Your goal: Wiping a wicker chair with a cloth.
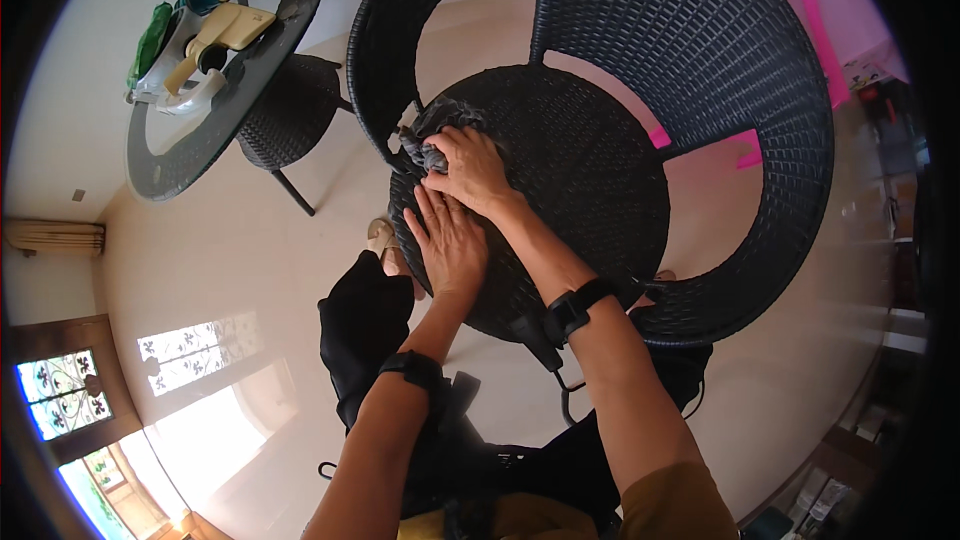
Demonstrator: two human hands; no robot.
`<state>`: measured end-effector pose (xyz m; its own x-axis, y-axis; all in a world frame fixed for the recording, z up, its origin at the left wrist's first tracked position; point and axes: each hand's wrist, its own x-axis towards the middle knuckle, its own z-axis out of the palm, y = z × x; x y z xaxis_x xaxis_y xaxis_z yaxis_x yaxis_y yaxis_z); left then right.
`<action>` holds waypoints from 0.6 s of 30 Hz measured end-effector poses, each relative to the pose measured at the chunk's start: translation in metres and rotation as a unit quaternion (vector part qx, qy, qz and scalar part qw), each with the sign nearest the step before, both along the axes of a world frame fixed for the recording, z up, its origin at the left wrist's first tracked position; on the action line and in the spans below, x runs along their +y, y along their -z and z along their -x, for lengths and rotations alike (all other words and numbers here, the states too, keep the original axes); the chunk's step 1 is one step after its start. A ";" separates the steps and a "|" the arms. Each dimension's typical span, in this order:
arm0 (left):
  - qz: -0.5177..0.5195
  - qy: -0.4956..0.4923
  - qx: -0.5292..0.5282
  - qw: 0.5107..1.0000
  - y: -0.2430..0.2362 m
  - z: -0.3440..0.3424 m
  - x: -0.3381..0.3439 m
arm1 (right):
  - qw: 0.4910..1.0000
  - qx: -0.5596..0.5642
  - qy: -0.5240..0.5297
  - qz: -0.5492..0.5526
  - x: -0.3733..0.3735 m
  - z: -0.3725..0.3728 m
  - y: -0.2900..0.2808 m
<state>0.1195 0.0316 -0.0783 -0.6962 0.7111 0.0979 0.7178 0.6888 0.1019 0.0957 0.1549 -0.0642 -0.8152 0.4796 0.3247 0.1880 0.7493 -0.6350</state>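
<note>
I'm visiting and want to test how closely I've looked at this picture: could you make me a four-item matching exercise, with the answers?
Column one:
1. Grey cloth
2. Left hand
3. Tabletop
4. Pink plastic piece

Column two:
A. At the upper left of the picture, bearing several items
B. Partly hidden by the black backrest
C. Crumpled, gripped by the right hand
D. Palm down on the black woven seat

Right pairs: 1-C, 2-D, 3-A, 4-B.
</note>
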 end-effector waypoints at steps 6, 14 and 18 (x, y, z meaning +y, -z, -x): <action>-0.004 -0.006 -0.004 1.000 -0.005 -0.005 0.002 | 0.953 -0.170 0.249 0.010 0.082 -0.046 -0.002; -0.017 0.002 0.004 1.000 -0.007 -0.003 0.004 | 0.916 -0.154 0.370 -0.005 0.088 -0.197 -0.009; -0.015 0.010 0.023 1.000 -0.003 -0.007 0.007 | 0.919 -0.103 0.360 -0.123 0.035 -0.234 -0.004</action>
